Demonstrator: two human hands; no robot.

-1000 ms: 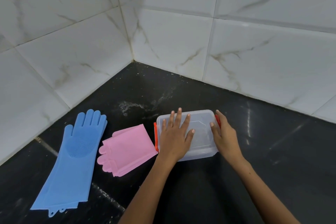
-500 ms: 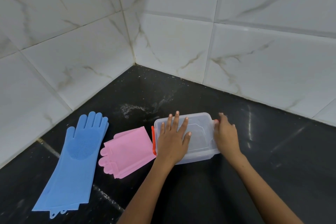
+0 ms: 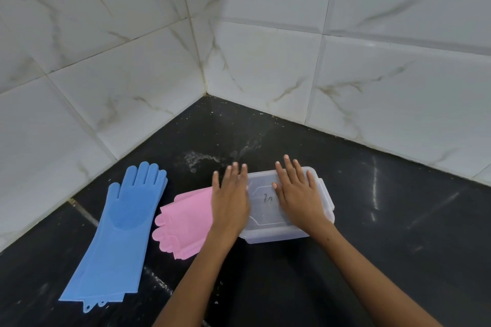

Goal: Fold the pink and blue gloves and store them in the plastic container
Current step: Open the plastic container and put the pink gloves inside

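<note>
With the box (image 3: 288,210) near the counter's (image 3: 398,233) back corner and gloves beside it, both my hands lie flat, fingers spread, holding nothing; I should unclip each side first.

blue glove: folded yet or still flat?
Flat. The blue glove lies spread at full length on the counter, fingers and cuff both showing, beside the folded pink glove.

Blue gloves (image 3: 121,223) flat; pink gloves (image 3: 186,218) folded beside lidded clear container (image 3: 289,210).
</note>
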